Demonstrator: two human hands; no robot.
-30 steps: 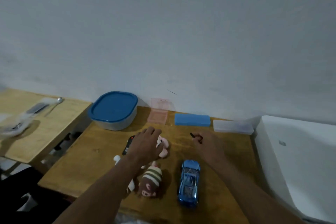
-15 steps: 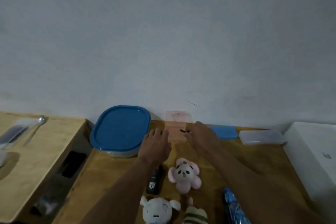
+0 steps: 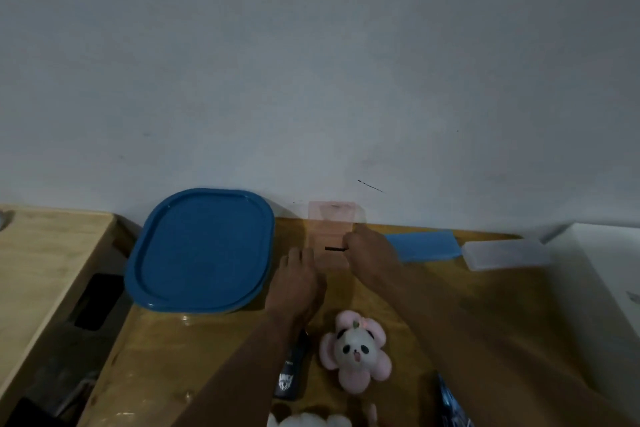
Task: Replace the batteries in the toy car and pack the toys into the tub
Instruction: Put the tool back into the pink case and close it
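1. Fingers [image 3: 349,240] of the right hand [image 3: 372,258] are pinched shut on a small dark tool [image 3: 334,248], thin and rod-like, likely a screwdriver or key; it pokes out leftward over the pink clear case [image 3: 329,236] at the back of the counter [image 3: 166,350].
2. Left hand [image 3: 297,282] lies flat, palm down and empty, just beside the case's near left corner, its fingers loosely together.
3. Since a second ago both hands have travelled from the toys at the front to the back of the counter. The right hand has carried the tool the whole way, and half a second ago it had only just reached the case.
4. My reading: the tool is being put back into, or exchanged at, the pink case, with the left hand set to steady it.
5. Toy car [image 3: 450,402] sits at the bottom edge, only its blue nose in view, well apart from both hands.
6. Tub [image 3: 201,250] stands left of the hands, blue lid still on. The panda plush [image 3: 355,350], a white plush [image 3: 308,421] and a dark remote-like object [image 3: 289,374] all lie outside it, so packing has not begun.
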